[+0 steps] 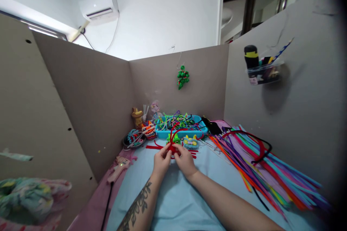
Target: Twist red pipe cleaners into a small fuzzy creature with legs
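My left hand [162,158] and my right hand [183,158] meet over the light blue cloth, fingertips pinched on a piece made of red pipe cleaners [172,147]. Long red ends rise from it and stick up above my fingers. Part of the piece is hidden by my fingers. Just behind it sits a green pipe-cleaner figure [173,139] with what look like eyes. To its right is a blue and yellow pipe-cleaner figure [190,142]. Loose red pipe cleaners [154,147] lie flat on both sides of my hands.
A blue tray [162,134] of mixed pipe-cleaner scraps stands at the back. Bundles of colourful pipe cleaners [260,166] spread along the right. Scissors [213,145] lie behind my right hand. At left are a dark bowl [127,145] and a pink corded tool [119,169]. Grey partitions [176,94] enclose the table.
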The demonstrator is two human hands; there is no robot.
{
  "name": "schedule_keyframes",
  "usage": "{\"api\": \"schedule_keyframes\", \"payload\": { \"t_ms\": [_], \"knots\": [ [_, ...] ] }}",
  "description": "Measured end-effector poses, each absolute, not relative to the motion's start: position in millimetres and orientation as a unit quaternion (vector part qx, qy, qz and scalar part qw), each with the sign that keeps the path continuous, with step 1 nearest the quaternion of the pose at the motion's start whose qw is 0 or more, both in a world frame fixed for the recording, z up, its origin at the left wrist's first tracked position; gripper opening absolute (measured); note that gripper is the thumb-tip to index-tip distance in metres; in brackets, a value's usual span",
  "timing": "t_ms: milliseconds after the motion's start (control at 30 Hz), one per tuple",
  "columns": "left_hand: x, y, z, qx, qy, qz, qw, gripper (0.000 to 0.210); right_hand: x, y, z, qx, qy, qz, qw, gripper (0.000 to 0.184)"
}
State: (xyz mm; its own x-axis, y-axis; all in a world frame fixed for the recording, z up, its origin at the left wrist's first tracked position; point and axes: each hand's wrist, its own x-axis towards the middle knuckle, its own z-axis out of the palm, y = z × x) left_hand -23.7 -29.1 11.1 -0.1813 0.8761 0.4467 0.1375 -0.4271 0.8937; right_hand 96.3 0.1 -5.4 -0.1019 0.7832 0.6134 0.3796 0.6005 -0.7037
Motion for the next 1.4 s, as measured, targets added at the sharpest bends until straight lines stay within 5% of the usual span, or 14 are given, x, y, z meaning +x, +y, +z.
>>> {"api": "schedule_keyframes", "payload": {
  "t_ms": [333, 667, 1067, 1400],
  "knots": [
    [-24, -31, 13, 0.586, 0.461, 0.611, 0.266, 0.038, 98, -3, -1, -0.385, -0.699, 0.228, 0.559, 0.034],
    [-25, -33, 12, 0.611, 0.473, 0.601, 0.202, 0.032, 100, -4, 5, -0.347, -0.678, 0.235, 0.604, 0.006],
    [-22, -38, 15, 0.623, 0.450, 0.615, 0.178, 0.026, 97, 6, 1, -0.368, -0.557, 0.398, 0.630, 0.021],
    [-25, -35, 16, 0.598, 0.460, 0.628, 0.190, 0.025, 93, 2, 2, -0.345, -0.526, 0.450, 0.634, 0.017]
  ]
}}
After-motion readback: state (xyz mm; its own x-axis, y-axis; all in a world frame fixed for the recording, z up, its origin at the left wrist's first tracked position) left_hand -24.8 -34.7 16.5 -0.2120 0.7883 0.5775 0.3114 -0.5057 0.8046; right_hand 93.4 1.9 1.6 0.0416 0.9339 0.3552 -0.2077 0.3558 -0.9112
